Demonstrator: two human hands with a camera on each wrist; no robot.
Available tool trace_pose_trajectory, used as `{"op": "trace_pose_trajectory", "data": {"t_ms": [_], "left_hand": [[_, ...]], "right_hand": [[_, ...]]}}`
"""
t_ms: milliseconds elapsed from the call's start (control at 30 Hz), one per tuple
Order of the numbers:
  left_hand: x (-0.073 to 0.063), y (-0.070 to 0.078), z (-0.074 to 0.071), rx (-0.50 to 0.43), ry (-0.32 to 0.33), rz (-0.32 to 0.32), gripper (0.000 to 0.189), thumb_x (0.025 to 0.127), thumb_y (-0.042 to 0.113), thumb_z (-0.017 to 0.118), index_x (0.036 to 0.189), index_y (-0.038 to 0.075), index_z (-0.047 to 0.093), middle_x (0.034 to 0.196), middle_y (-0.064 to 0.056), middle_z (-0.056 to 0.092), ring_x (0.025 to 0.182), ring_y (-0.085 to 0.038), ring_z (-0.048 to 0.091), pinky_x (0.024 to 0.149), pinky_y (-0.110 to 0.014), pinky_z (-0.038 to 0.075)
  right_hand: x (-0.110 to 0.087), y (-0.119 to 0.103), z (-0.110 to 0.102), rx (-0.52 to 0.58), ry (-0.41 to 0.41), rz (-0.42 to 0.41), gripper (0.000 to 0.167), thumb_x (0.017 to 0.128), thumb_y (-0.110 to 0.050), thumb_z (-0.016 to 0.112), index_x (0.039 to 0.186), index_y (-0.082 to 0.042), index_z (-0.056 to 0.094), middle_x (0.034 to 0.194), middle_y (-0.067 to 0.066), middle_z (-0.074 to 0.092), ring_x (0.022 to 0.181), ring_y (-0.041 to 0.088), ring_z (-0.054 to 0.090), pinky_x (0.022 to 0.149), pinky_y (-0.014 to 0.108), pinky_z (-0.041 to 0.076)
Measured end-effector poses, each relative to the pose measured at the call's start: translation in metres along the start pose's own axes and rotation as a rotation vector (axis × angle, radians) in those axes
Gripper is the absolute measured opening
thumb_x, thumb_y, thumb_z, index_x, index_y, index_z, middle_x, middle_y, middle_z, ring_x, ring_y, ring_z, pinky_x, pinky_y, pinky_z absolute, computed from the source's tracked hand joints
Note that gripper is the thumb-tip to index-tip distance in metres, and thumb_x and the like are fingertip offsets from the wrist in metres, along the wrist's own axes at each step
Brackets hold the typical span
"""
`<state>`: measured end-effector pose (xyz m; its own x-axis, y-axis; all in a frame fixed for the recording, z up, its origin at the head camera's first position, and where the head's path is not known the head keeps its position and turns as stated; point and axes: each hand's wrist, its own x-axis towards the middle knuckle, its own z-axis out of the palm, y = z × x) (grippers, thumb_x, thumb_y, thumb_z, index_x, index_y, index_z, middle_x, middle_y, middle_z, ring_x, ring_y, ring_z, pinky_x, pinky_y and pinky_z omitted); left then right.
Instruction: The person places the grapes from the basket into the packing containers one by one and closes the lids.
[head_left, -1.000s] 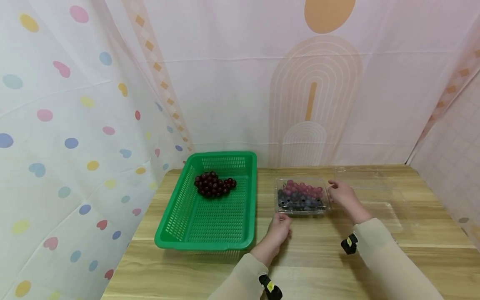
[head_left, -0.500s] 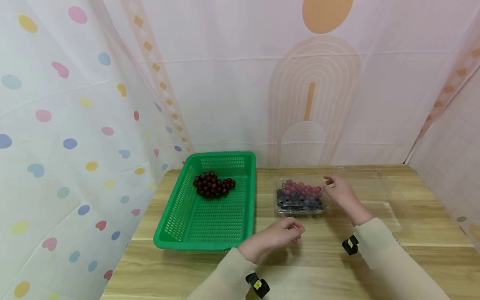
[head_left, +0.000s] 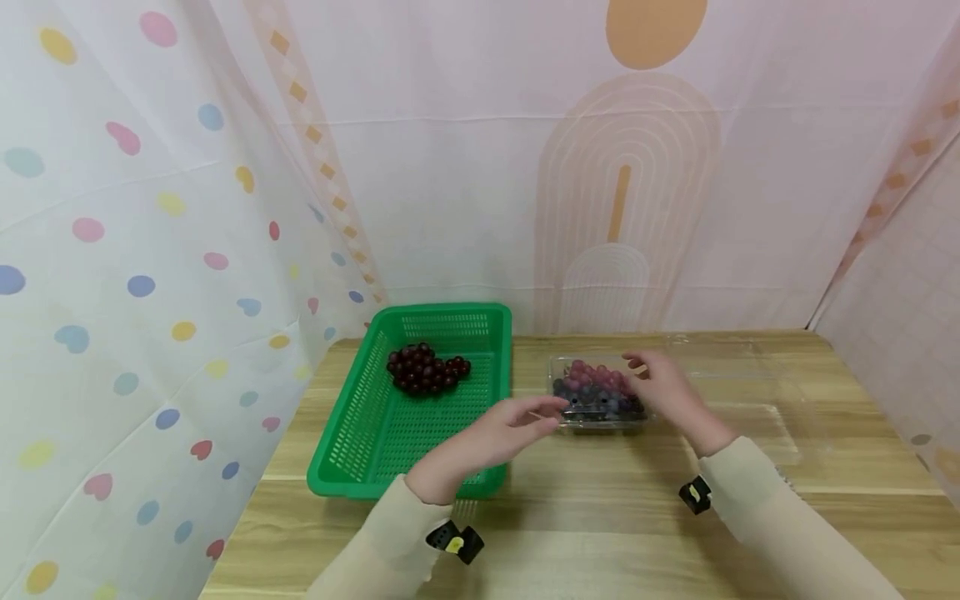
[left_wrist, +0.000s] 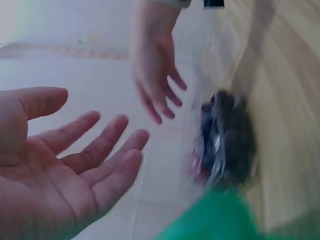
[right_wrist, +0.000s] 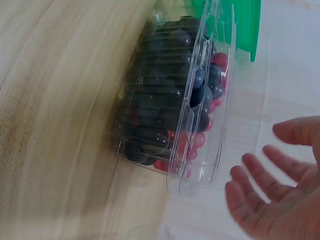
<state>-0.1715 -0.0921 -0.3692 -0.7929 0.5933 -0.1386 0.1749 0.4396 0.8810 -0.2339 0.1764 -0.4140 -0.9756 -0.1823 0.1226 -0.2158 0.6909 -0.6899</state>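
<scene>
A clear plastic clamshell box (head_left: 600,408) of pink and dark grapes stands lidded on the table, right of the green basket. My left hand (head_left: 506,429) hovers between basket and box, fingers spread and relaxed, nothing in it. In the left wrist view the palm of that left hand (left_wrist: 65,175) faces up with fingers loosely bent. My right hand (head_left: 663,392) is held at the box's right side, overlapping its corner from the head. The right wrist view shows the right hand (right_wrist: 280,185) apart from the lid, its fingers gently bent around nothing.
The green basket (head_left: 498,467) on the left contains a bunch of dark red grapes (head_left: 423,371). At the table's right lie clear plastic containers (head_left: 765,417), hard to make out. A patterned curtain (head_left: 465,208) hangs behind the table (head_left: 585,533).
My left hand has left the box's front left corner, pulled back, then risen leftward with its fingers opening. My right hand has shifted a little left, over the box's right edge. The box stays in place.
</scene>
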Motion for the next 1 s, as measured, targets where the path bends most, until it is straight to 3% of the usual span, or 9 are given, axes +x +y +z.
{"op": "trace_pose_trajectory", "data": {"t_ms": [233, 367, 533, 700, 800, 900, 1000], "left_hand": [[-0.019, -0.011, -0.041, 0.053, 0.205, 0.137, 0.047, 0.100, 0.025, 0.050, 0.144, 0.015, 0.040, 0.139, -0.008, 0.050, 0.125, -0.029, 0.049, 0.098, -0.045, 0.044], [-0.033, -0.020, -0.064, 0.068, 0.321, 0.149, 0.049, 0.099, 0.025, 0.051, 0.146, 0.016, 0.037, 0.143, -0.009, 0.046, 0.130, -0.030, 0.044, 0.101, -0.050, 0.040], [-0.051, -0.038, -0.089, 0.081, 0.429, 0.117, 0.051, 0.099, 0.026, 0.050, 0.147, 0.016, 0.034, 0.146, -0.012, 0.041, 0.133, -0.032, 0.038, 0.104, -0.052, 0.037], [-0.068, -0.065, -0.111, 0.188, 0.515, 0.052, 0.054, 0.100, 0.024, 0.050, 0.149, 0.014, 0.030, 0.148, -0.016, 0.037, 0.135, -0.036, 0.033, 0.106, -0.057, 0.032], [-0.077, -0.081, -0.122, 0.266, 0.552, 0.011, 0.055, 0.100, 0.022, 0.050, 0.149, 0.008, 0.029, 0.150, -0.019, 0.033, 0.138, -0.039, 0.027, 0.108, -0.058, 0.026], [-0.086, -0.094, -0.131, 0.321, 0.576, -0.035, 0.056, 0.100, 0.019, 0.049, 0.148, 0.001, 0.027, 0.150, -0.024, 0.029, 0.139, -0.043, 0.022, 0.109, -0.059, 0.022], [-0.093, -0.104, -0.138, 0.360, 0.583, -0.103, 0.058, 0.099, 0.019, 0.049, 0.148, -0.002, 0.025, 0.149, -0.028, 0.027, 0.137, -0.047, 0.023, 0.108, -0.061, 0.023]], "right_hand": [[0.004, -0.006, 0.017, 0.037, 0.021, -0.188, 0.038, 0.091, -0.004, 0.060, 0.126, 0.005, 0.054, 0.122, 0.025, 0.057, 0.105, 0.040, 0.056, 0.086, 0.049, 0.050], [0.008, -0.016, 0.023, 0.024, 0.017, -0.283, 0.040, 0.088, -0.006, 0.064, 0.126, 0.002, 0.055, 0.123, 0.023, 0.058, 0.107, 0.040, 0.056, 0.089, 0.051, 0.047], [0.011, -0.034, 0.028, 0.017, -0.038, -0.338, 0.046, 0.089, -0.013, 0.066, 0.132, -0.004, 0.053, 0.130, 0.019, 0.056, 0.113, 0.035, 0.055, 0.096, 0.050, 0.044], [0.017, -0.054, 0.034, 0.012, -0.124, -0.359, 0.054, 0.091, -0.019, 0.065, 0.140, -0.009, 0.045, 0.139, 0.015, 0.048, 0.102, 0.029, 0.060, 0.086, 0.043, 0.051], [0.023, -0.063, 0.042, -0.022, -0.149, -0.388, 0.058, 0.091, -0.022, 0.066, 0.142, -0.011, 0.043, 0.144, 0.012, 0.044, 0.114, 0.027, 0.055, 0.090, 0.042, 0.050], [0.031, -0.072, 0.049, -0.056, -0.164, -0.425, 0.061, 0.090, -0.026, 0.066, 0.144, -0.013, 0.041, 0.147, 0.010, 0.041, 0.133, 0.027, 0.039, 0.103, 0.045, 0.041], [0.036, -0.080, 0.056, -0.078, -0.180, -0.443, 0.063, 0.090, -0.030, 0.066, 0.145, -0.015, 0.039, 0.148, 0.008, 0.040, 0.137, 0.027, 0.035, 0.108, 0.047, 0.034]]}}
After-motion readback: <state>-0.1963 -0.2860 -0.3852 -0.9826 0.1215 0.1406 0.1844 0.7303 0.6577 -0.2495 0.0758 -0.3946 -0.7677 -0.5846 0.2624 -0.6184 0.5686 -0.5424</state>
